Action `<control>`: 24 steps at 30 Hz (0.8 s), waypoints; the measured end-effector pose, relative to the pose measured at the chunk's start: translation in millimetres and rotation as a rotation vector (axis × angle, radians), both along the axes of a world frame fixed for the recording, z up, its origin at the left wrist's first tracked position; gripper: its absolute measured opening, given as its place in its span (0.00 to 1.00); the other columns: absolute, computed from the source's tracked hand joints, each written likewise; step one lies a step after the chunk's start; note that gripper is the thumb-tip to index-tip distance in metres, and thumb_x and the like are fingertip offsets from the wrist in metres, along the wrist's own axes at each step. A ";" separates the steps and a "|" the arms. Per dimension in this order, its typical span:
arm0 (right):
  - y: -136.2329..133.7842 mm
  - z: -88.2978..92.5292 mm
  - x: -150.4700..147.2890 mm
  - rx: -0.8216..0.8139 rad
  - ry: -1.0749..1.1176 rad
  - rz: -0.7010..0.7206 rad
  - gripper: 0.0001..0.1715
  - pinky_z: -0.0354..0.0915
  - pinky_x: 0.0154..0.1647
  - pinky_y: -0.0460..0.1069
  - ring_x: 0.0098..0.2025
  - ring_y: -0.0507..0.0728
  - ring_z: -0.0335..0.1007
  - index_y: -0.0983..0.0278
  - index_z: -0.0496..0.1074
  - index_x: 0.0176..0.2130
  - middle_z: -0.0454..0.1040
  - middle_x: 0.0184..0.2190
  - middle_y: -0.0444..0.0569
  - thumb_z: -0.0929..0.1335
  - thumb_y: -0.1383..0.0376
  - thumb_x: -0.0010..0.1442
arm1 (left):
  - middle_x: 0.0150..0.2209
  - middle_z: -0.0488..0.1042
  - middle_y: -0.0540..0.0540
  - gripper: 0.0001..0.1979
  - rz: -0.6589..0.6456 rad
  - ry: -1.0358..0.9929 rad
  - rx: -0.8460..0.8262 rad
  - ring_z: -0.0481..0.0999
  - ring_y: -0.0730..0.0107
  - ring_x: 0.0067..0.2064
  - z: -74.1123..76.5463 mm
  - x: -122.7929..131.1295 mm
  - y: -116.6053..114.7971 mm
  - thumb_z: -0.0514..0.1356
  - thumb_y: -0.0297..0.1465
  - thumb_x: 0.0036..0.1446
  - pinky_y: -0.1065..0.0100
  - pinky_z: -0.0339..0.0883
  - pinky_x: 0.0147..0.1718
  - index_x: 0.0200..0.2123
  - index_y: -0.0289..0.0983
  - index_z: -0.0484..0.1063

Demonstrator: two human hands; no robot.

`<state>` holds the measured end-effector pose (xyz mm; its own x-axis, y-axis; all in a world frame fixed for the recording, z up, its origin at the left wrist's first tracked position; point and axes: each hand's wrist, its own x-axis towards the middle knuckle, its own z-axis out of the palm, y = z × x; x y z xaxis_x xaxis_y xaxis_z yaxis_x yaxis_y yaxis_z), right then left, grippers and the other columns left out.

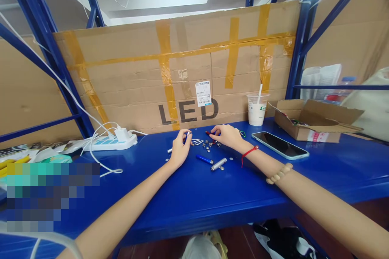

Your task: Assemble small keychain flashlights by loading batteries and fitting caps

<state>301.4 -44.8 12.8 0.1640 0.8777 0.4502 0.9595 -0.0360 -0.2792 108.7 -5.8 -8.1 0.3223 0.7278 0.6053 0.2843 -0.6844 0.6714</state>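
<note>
Counting at the counter [152, 202]: two hands. Left hand [180, 149]: fingers narrow, pinched about one small dark piece [188, 134], details too small to read. Right hand [227, 135]: fingers curled low beside one red piece [208, 132]; cannot tell whether they grip it.

Between the hands: one blue tube [204, 159] and one silver tube [219, 164], both lying on their sides, near each other and on the right hand's side of the gap. One pale tube [169, 151] lies partly behind the left hand. Silver clips [197, 141] lie just beside the left fingers; they overlap, count unsure. Small metal bits [208, 144] scatter between the hands, several, not separable.

Right side: one phone [279, 145], one cup [257, 109] with one straw, one open carton [319, 134]. Left side: one power strip [112, 142].

Edges: the cardboard panel [136, 89] bounds the rear. Room to move: blue surface runs from the two tubes to the front edge, between the forearms.
</note>
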 end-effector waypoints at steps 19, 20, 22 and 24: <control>-1.2 6.2 2.9 -0.002 -0.156 -0.034 0.14 0.59 0.26 0.45 0.36 0.57 0.72 0.59 0.75 0.34 0.78 0.32 0.45 0.69 0.53 0.51 | 0.24 0.68 0.53 0.09 -0.060 -0.062 -0.095 0.65 0.75 0.24 -4.7 0.4 5.9 0.50 0.35 0.58 0.72 0.61 0.27 0.39 0.39 0.63; -1.5 6.5 2.3 -0.019 -0.159 -0.030 0.14 0.59 0.26 0.45 0.36 0.57 0.72 0.59 0.75 0.34 0.78 0.32 0.45 0.69 0.52 0.51 | 0.24 0.67 0.53 0.09 -0.061 -0.065 -0.104 0.65 0.75 0.24 -5.2 0.8 6.4 0.50 0.35 0.58 0.72 0.60 0.27 0.39 0.39 0.63; -2.5 6.4 0.1 -0.082 -0.166 -0.037 0.14 0.60 0.27 0.45 0.36 0.57 0.73 0.59 0.76 0.32 0.78 0.32 0.45 0.70 0.52 0.49 | 0.24 0.67 0.53 0.09 -0.048 -0.079 -0.124 0.65 0.75 0.23 -6.0 1.4 7.6 0.50 0.35 0.58 0.73 0.60 0.26 0.39 0.38 0.62; -4.1 6.3 -2.3 -0.155 -0.194 -0.053 0.14 0.61 0.28 0.46 0.35 0.57 0.73 0.59 0.76 0.30 0.78 0.31 0.47 0.71 0.53 0.48 | 0.23 0.66 0.53 0.08 -0.033 -0.087 -0.131 0.65 0.75 0.23 -6.6 1.8 9.0 0.50 0.35 0.58 0.73 0.60 0.26 0.38 0.38 0.62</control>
